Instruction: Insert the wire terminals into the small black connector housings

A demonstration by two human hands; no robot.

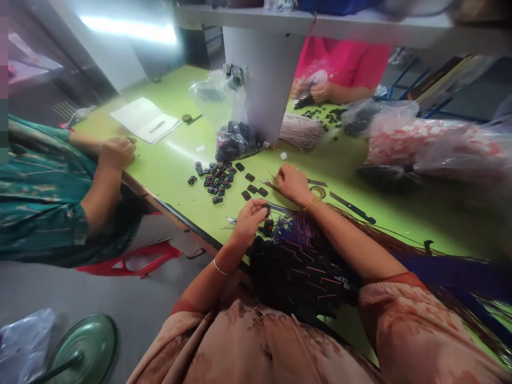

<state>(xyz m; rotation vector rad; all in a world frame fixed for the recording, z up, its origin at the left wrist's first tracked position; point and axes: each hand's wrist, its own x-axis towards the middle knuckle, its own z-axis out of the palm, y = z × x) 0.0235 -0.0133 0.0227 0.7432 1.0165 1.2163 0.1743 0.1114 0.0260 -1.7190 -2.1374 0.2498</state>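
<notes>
My left hand (248,223) is closed in a pinch on a small black connector housing (266,210), partly hidden by the fingers. Just right of it, my right hand (293,184) has its fingers curled together over the wire ends (267,182), where thin tips stick out; the exact grip is hard to see. Blue and purple wires (298,230) lie below the hands. Brown wires (360,229) run off to the right under my right forearm. Several loose black housings with red marks (252,189) lie beyond my left hand, near a larger pile (218,176).
A dark heap of parts (304,277) rests against me. Behind the work stand a plastic bag of black parts (238,140) and a bundle of pale wires (302,130). Tape (318,192) and a flat dark strip (352,207) lie right. Co-workers sit left (40,186) and opposite (344,64).
</notes>
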